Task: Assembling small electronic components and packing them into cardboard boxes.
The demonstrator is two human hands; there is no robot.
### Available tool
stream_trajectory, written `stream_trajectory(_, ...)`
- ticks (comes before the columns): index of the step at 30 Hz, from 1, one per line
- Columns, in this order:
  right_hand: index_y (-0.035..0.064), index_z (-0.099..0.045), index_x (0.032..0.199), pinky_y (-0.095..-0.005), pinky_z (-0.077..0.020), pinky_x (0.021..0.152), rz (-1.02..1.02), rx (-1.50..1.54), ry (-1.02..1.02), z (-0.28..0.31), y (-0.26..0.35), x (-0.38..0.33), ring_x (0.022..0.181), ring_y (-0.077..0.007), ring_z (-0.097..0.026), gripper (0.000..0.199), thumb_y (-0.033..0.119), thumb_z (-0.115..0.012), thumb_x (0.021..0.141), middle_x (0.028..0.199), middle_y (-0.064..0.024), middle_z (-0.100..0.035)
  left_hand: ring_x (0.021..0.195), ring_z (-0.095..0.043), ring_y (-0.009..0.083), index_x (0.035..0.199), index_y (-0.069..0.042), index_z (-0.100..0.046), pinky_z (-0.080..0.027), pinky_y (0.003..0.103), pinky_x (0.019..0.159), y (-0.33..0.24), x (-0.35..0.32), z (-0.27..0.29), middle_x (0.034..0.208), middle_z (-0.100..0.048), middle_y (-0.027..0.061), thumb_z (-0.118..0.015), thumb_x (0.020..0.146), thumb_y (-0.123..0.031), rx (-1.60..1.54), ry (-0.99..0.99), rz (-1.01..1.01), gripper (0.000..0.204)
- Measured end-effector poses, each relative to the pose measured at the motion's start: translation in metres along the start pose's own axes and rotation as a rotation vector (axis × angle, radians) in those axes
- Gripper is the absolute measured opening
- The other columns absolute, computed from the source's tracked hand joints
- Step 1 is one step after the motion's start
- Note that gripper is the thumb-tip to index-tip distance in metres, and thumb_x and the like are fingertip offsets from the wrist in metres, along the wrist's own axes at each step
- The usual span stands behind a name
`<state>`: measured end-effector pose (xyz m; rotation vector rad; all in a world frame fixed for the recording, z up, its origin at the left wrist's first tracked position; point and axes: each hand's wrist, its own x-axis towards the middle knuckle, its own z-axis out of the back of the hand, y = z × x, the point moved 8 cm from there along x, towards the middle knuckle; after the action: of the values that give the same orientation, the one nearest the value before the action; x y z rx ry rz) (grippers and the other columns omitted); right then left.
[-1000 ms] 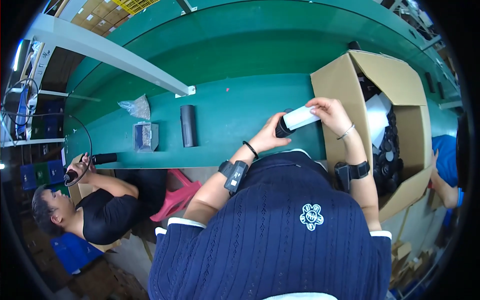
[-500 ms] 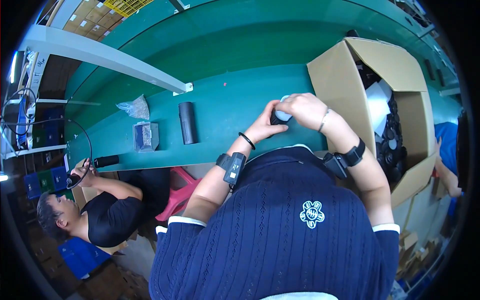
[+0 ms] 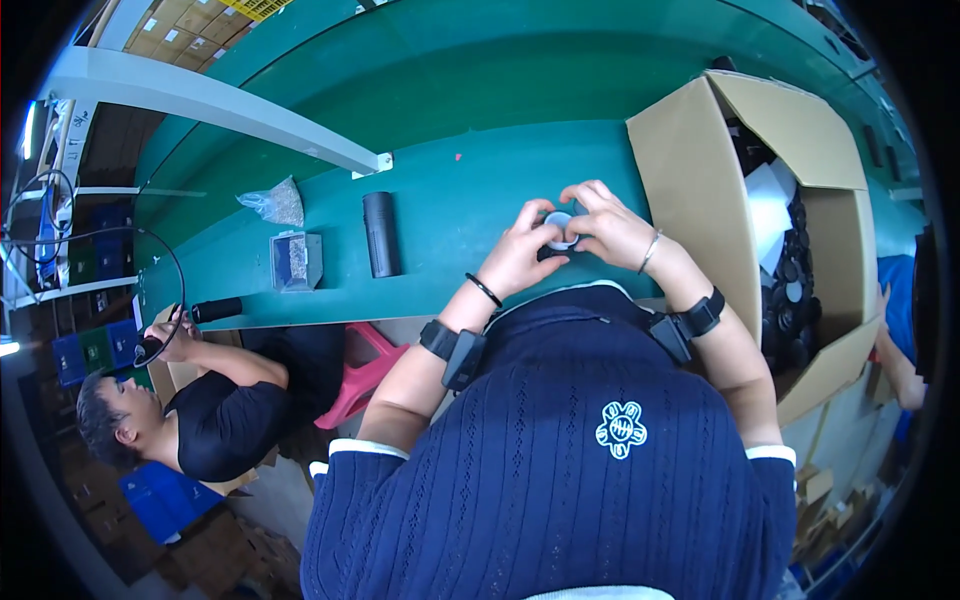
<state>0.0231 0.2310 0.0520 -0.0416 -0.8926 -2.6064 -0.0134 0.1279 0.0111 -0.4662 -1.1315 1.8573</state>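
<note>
Above the green work table, both my hands hold a small round piece [image 3: 561,229] with a pale grey face and a dark side. My left hand [image 3: 520,250] has its thumb and index finger curled against the piece's left side. My right hand [image 3: 612,232] grips it from the right, fingers bent at the rim and thumb below. The fingers partly hide the piece. To the left of my hands, a black cylinder [image 3: 381,235] lies on the table. Its kind is not plain.
An open cardboard box [image 3: 690,180] at right holds many black round parts [image 3: 792,300] and a white sheet. A clear bin [image 3: 296,262] and plastic bag [image 3: 284,203] of small pieces sit at left. A co-worker [image 3: 225,420] sits beyond a pink stool [image 3: 362,378].
My right fingers have shifted from across the pale face to the piece's rim, uncovering more of it. My left hand has closed in beside it. The whole view has shifted slightly.
</note>
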Motion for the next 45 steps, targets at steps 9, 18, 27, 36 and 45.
stream_trajectory(9,0.0100,-0.067,0.083,-0.0388,-0.0400,0.095,-0.001,0.127,0.095,-0.015,0.003,-0.005,0.116,-0.0305,-0.042,0.019,0.010,-0.075,0.066,0.120,-0.0106,-0.047,0.103,-0.057,0.0322,0.076,0.000,-0.053,-0.052,0.038,0.081,-0.010,-0.016,0.000,0.118,-0.046,0.0144,-0.077,0.068,-0.009,0.028,-0.055,-0.081,0.027)
stream_trajectory(18,0.0059,-0.065,0.080,-0.0392,-0.0425,0.092,0.032,0.117,0.126,-0.021,0.010,-0.004,0.112,-0.0319,-0.045,0.016,0.010,-0.073,0.067,0.122,-0.0129,-0.046,0.104,-0.057,0.0327,0.083,-0.001,-0.058,-0.052,0.037,0.083,-0.011,-0.019,-0.002,0.118,-0.046,0.0148,-0.076,0.069,-0.009,0.052,-0.038,-0.053,0.024)
stream_trajectory(27,0.0062,-0.066,0.083,-0.0391,-0.0435,0.093,0.032,0.159,0.187,-0.030,0.007,-0.005,0.113,-0.0298,-0.047,0.015,0.010,-0.072,0.070,0.124,-0.0132,-0.045,0.105,-0.057,0.0331,0.078,-0.002,-0.060,-0.053,0.038,0.085,-0.009,-0.025,0.000,0.119,-0.047,0.0153,-0.077,0.069,-0.011,0.051,-0.090,-0.088,0.022)
stream_trajectory(36,0.0057,-0.063,0.087,-0.0393,-0.0440,0.093,0.023,0.187,0.155,-0.032,0.008,-0.004,0.112,-0.0304,-0.048,0.017,0.008,-0.071,0.071,0.125,-0.0135,-0.045,0.102,-0.058,0.0325,0.080,-0.002,-0.062,-0.053,0.038,0.083,-0.008,-0.026,0.003,0.118,-0.048,0.0147,-0.079,0.066,-0.012,0.074,-0.092,-0.037,0.025)
stream_trajectory(45,0.0068,-0.063,0.085,-0.0368,-0.0447,0.090,-0.035,0.366,0.083,-0.034,-0.006,-0.003,0.106,-0.0283,-0.051,0.016,0.003,-0.070,0.071,0.122,-0.0130,-0.047,0.108,-0.055,0.0330,0.079,-0.003,-0.060,-0.050,0.039,0.088,0.009,-0.023,0.003,0.117,-0.048,0.0157,-0.083,0.063,-0.015,-0.034,-0.108,0.028,0.030)
